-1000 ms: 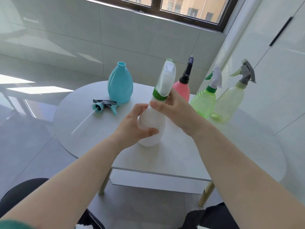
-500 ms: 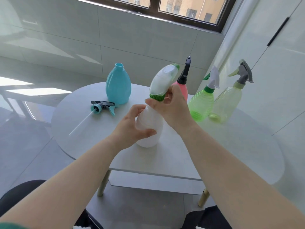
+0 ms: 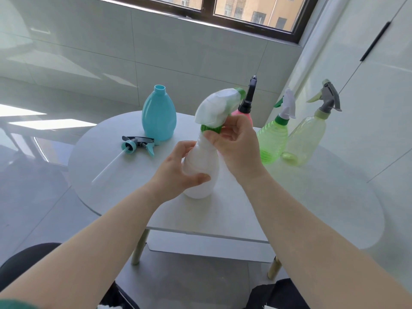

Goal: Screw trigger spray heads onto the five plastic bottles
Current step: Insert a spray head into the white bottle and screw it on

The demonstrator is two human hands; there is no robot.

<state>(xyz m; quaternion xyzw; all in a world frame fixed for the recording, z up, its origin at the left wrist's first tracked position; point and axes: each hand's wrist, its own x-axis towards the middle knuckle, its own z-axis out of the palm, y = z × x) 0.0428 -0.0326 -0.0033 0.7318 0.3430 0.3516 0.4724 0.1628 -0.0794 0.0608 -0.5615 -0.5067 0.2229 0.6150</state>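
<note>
Plastic bottles number five on the counter [image 3: 289,197]: three capped, one blue bottle [image 3: 159,117] open beside one loose spray head [image 3: 138,144]. Left hand [image 3: 178,172] grips the white bottle [image 3: 200,170]; right hand [image 3: 238,143] pinches its green collar [image 3: 210,128].

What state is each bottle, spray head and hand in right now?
White bottle: upright, gripped by left hand.
White spray head: on its neck, right hand at the green collar.
Blue bottle: open, no head.
Blue spray head: lying loose on table.
Pink bottle, green bottle, yellowish bottle: heads fitted.
</note>
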